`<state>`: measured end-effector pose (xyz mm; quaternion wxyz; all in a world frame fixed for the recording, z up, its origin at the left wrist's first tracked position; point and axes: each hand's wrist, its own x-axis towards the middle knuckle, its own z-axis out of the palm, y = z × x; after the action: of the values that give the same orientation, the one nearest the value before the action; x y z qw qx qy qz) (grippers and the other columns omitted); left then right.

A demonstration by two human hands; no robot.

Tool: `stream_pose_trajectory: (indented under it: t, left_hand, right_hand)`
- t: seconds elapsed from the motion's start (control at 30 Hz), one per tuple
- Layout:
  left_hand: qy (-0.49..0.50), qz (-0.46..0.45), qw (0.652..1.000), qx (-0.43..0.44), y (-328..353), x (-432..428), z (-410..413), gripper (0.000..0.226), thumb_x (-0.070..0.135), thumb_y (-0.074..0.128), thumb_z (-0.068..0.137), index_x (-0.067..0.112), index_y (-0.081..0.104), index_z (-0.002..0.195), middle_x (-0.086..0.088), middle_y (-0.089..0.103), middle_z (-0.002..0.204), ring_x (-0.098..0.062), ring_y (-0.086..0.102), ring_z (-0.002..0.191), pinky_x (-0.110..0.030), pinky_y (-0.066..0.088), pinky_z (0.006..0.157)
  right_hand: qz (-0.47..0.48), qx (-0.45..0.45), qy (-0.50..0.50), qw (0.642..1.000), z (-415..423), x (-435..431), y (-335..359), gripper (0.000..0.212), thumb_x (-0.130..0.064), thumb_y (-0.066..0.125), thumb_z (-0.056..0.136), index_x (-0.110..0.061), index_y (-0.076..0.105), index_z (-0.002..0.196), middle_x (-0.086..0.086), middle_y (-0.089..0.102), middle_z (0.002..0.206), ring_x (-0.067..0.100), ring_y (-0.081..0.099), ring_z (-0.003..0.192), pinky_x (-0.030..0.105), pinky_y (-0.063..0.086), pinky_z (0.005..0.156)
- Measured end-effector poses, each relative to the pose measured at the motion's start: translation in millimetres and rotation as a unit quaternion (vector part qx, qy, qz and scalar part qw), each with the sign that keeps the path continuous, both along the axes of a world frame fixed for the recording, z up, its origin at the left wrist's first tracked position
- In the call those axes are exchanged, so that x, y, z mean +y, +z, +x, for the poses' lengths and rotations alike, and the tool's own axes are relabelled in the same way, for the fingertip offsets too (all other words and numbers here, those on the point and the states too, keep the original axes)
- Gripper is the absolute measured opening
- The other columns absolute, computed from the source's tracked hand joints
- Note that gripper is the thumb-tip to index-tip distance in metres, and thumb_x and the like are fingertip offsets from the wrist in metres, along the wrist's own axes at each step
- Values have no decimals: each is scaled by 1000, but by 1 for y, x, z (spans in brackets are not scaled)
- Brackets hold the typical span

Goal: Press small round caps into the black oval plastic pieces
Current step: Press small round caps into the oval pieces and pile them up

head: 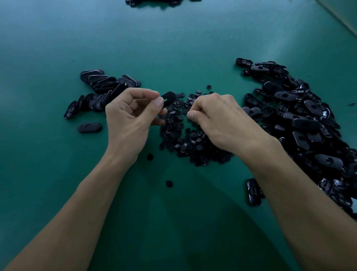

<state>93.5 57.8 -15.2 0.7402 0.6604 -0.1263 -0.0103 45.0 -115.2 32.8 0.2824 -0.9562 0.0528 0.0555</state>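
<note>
Your left hand (pixel 131 116) is raised just above the green bench (pixel 173 48), palm turned towards you. Its thumb and fingers (pixel 146 94) pinch one black oval piece (pixel 168 98) by its near end, so the piece stands up at an angle over the far left edge of the cap pile (pixel 185 139). The oval opening in the piece shows just beside your thumbnail.

Your right hand (pixel 218 120) lies knuckles up over the right side of that pile. Its fingers are curled down, with the thumb drawn in against the forefinger. The tips are hidden among the small round caps, so you cannot tell whether they pinch a cap or hold nothing.

The caps lie loose in a shallow mound between your two wrists. Two stray caps sit apart on the near side, one (pixel 150 157) just below the mound and another (pixel 169 183) closer to you.

To your left, a row of oval pieces (pixel 104 87) leans one against the next in an overlapping stack, just behind your left hand. A single oval piece (pixel 89 127) lies flat on the bench just in front of that row.

To your right, a large loose heap of oval pieces (pixel 301 123) curves from the far side round towards your right forearm. One glossy oval piece (pixel 253 192) lies on its own near its inner edge, with its ribbed side up.

At the far edge of the bench, another dark pile (pixel 154 2) is partly cut off by the top of the view.
</note>
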Motion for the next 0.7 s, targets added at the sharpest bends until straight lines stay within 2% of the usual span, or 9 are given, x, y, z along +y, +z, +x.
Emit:
stream_pose_trajectory:
  t: [0.2,0.3,0.4,0.47,0.6,0.7]
  left_hand:
    - [7,6,1000,9,-2,0,1,9,7,70,92,15,67,92,1,73,79,-17,72,74,-26,57,63]
    - [6,9,1000,11,-3,0,1,9,6,70,92,15,67,92,1,72,79,-17,72,74,-26,57,63]
    - [5,13,1000,12,-3,-1,1,9,5,70,92,13,67,92,1,72,79,-17,72,74,-25,57,64]
    - [4,17,1000,14,-4,-1,1,9,4,69,92,13,66,93,1,72,79,-17,72,74,-24,57,64]
    - [0,26,1000,15,-4,-1,2,14,0,70,90,13,66,93,-3,71,80,-16,71,74,-24,57,66]
    - [-11,32,999,9,-3,-1,2,16,-1,71,89,14,66,93,0,70,78,-15,71,74,-25,58,68]
  right_hand:
    - [19,-19,-16,1000,-1,0,1,24,-34,49,105,-15,59,95,3,61,94,21,58,86,37,47,76]
    - [31,-44,-29,998,1,-1,0,22,-33,51,104,-16,61,95,1,61,88,18,57,81,33,44,71]
    - [58,-75,-35,995,1,-1,0,12,-27,61,100,-18,68,96,-3,65,86,15,61,86,34,52,78]
    - [69,-89,-32,993,1,-1,1,4,-20,67,95,-21,71,97,-7,66,84,10,62,88,29,53,84]
    - [102,-134,-27,985,1,2,3,8,-15,70,92,-23,72,92,-13,68,79,-1,64,78,13,51,75]
    - [112,-149,-15,982,2,6,4,6,-16,74,89,-21,76,92,-15,67,79,-2,63,76,8,47,72]
